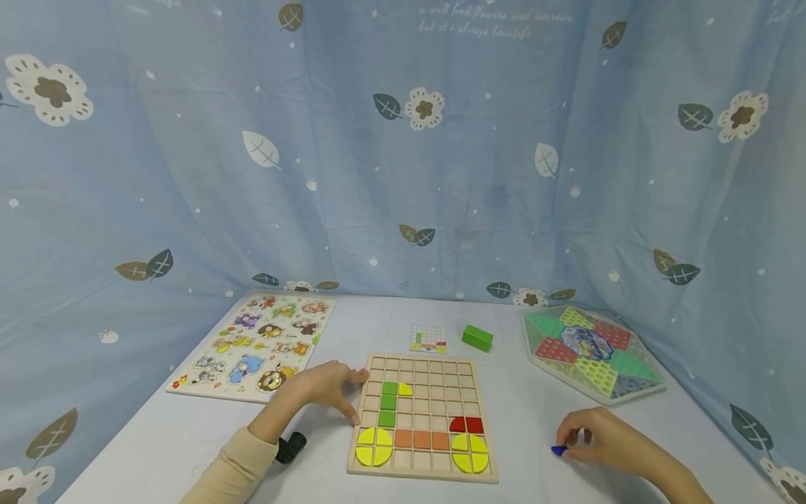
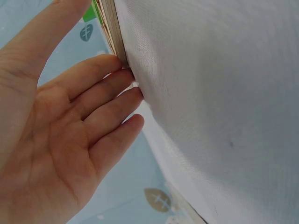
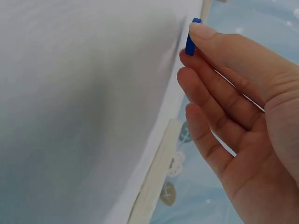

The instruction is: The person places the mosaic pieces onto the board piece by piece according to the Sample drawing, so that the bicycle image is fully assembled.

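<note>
A wooden grid board (image 1: 434, 404) lies on the table in front of me, with yellow quarter-circles (image 1: 374, 446), green squares (image 1: 388, 402), orange squares (image 1: 422, 440) and red pieces (image 1: 467, 425) set in its cells. My left hand (image 1: 330, 386) rests along the board's left edge, thumb and fingers spread; the left wrist view shows nearly straight fingers (image 2: 112, 102) touching the board's side (image 2: 112, 32). To the right of the board, my right hand (image 1: 598, 437) pinches a small blue piece (image 3: 190, 43) between thumb and index finger, low over the tabletop.
Behind the board are a small pattern card (image 1: 428, 339) and a green block (image 1: 477, 338). An animal puzzle board (image 1: 255, 346) lies at the left, a hexagonal game box (image 1: 592, 352) at the right. A black object (image 1: 291, 448) sits by the left forearm. A blue curtain (image 1: 403, 154) hangs behind.
</note>
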Available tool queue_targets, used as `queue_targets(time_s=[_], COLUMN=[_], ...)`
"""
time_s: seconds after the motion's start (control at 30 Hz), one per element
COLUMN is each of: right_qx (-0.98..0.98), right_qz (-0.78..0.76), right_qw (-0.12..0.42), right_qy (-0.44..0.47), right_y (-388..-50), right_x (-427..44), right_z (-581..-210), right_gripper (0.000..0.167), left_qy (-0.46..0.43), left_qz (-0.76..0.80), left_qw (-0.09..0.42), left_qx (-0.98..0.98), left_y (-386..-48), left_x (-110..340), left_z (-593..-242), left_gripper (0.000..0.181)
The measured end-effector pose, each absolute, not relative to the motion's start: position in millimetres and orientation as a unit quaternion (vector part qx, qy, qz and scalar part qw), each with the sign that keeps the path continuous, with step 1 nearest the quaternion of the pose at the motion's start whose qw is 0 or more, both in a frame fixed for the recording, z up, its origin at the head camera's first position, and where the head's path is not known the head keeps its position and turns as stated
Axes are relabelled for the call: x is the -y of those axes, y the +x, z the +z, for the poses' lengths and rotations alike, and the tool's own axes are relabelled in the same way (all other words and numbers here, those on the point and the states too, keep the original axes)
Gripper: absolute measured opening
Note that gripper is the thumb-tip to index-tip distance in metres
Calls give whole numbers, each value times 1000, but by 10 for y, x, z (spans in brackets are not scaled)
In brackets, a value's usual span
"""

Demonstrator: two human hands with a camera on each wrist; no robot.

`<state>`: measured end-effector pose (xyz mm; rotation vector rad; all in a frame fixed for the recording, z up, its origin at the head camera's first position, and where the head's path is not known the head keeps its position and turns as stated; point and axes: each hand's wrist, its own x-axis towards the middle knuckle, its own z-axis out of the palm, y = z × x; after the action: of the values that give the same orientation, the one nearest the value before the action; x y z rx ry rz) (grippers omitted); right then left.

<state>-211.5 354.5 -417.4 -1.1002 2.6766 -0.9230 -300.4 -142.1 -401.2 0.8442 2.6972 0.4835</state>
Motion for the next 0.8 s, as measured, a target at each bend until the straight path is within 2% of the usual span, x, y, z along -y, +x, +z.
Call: queue_targets(time_s=[0.2, 0.53, 0.8], right_qx=[-877, -859, -855], right_qz=[-284, -283, -248], right_qw=[12, 0, -32], right_qy=[-387, -426, -455], right_y=[-2119, -2117, -2120], right_x=[-3364, -2713, -2214], right_z=[-4107, -3983, -3921], right_gripper=[11, 14, 16], left_qy=[288, 293, 293], left_qz=[166, 158, 157], left_qw=[135, 135, 132], left_qx=[-933, -933, -934], left_y=[-3002, -3008, -3003], left_x=[1424, 1426, 1426], left_z=[-4020, -4018, -4008], left_gripper=[87, 88, 88])
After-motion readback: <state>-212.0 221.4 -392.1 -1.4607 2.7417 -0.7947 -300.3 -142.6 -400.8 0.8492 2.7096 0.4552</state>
